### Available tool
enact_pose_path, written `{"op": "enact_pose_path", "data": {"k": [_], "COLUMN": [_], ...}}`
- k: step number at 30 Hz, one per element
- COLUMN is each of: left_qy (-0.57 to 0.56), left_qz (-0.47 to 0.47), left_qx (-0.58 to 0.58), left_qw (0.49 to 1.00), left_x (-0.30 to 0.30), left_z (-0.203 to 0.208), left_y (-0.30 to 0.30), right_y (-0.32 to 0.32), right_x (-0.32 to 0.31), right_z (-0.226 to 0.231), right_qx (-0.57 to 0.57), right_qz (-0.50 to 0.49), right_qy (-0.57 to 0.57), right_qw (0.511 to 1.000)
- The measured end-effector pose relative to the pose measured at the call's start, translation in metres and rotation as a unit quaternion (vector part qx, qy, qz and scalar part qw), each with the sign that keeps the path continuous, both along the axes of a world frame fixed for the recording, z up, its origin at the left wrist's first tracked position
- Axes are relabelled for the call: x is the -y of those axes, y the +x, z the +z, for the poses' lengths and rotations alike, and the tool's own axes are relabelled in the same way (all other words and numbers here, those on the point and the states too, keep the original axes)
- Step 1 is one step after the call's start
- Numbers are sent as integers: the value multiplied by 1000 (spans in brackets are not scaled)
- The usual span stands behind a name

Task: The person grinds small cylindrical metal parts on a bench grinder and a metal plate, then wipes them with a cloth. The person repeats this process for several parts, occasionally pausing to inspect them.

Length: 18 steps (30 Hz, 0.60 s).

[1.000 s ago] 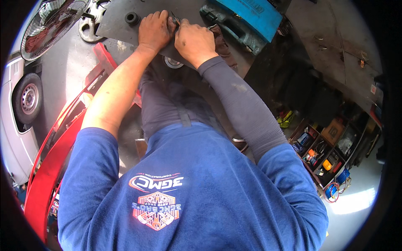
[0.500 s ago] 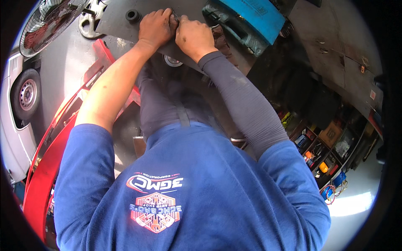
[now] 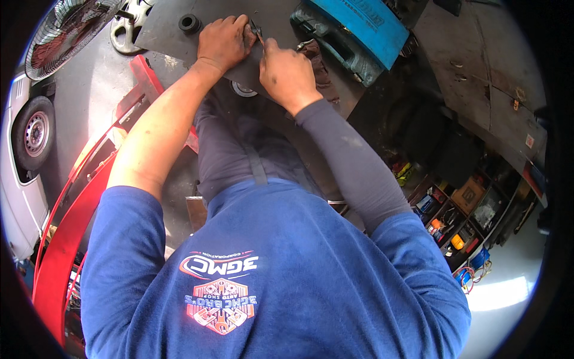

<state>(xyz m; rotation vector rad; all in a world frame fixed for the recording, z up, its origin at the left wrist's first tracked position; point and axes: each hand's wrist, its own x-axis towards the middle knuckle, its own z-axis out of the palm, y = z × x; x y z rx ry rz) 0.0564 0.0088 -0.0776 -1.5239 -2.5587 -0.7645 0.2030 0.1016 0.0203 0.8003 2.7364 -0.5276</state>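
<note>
At the top middle, both of my hands are closed over a dark work surface (image 3: 164,30). My left hand (image 3: 222,45) has its fingers curled around a small dark metal piece (image 3: 254,25), mostly hidden by the fingers. My right hand (image 3: 288,75), to the right and slightly nearer, grips a thin tool (image 3: 260,37); only its narrow tip shows, meeting the dark piece, so its kind cannot be told. A black ring-shaped part (image 3: 189,24) sits on the surface left of my left hand. Beside my right hand lies a crumpled brown cloth (image 3: 317,63).
A blue tool case (image 3: 365,27) lies at the top right. A fan (image 3: 72,36) and a light metal wheel-like part (image 3: 127,33) stand at the top left. Red metal framework (image 3: 72,257) runs down the left, near a parked vehicle's wheel (image 3: 37,133). Shelves (image 3: 454,224) fill the right.
My right hand has drawn back toward me and to the right, opening a gap between the hands and showing the thin tool's tip. My left hand has barely moved.
</note>
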Motion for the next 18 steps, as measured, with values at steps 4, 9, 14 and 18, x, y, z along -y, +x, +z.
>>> {"op": "enact_pose_path", "data": {"k": [4, 9, 14, 18], "left_qy": [10, 14, 33, 25], "left_qz": [-8, -29, -12, -14], "left_qx": [-4, -3, 15, 4], "left_qw": [1000, 999, 999, 1000], "left_x": [0, 1, -2, -2], "left_z": [1, 2, 2, 2], "left_y": [-2, -1, 0, -1], "right_y": [3, 4, 0, -3], "right_x": [0, -1, -2, -1], "right_z": [-12, -21, -18, -21], "right_qx": [-145, -91, -102, -163], "right_qz": [49, 31, 24, 29], "right_qy": [41, 53, 51, 79], "right_qw": [987, 994, 993, 983]}}
